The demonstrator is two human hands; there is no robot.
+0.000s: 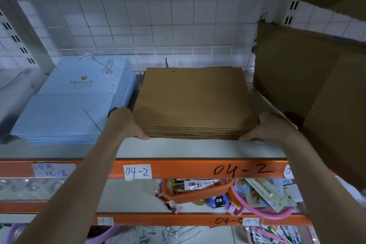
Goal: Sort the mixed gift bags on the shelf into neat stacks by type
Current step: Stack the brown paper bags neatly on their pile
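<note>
Brown kraft gift bags (191, 103) lie flat in one squared stack on the white shelf board (178, 147), and I have both hands on the stack's near corners. My left hand (126, 123) wraps the near-left corner, thumb tip down at the front edge and the other fingers out of sight along the side; my right hand (267, 127) does the same at the near-right corner, thumb pressed against the layered front edges. Between the two grips the bag edges line up fairly evenly. Just outside my left hand sits a stack of light blue gift bags (73, 101) (top one printed "PRINCE" with a gold crown, a twisted cord handle lying on it), close beside the brown stack but whether they touch I cannot tell. Outside my right hand stands a flattened cardboard box (309, 77), leaning at the shelf's end. Below my wrists runs the orange shelf beam (198, 168) marked "04-2", with an orange basket (196, 192) of small packaged goods on the level underneath.
</note>
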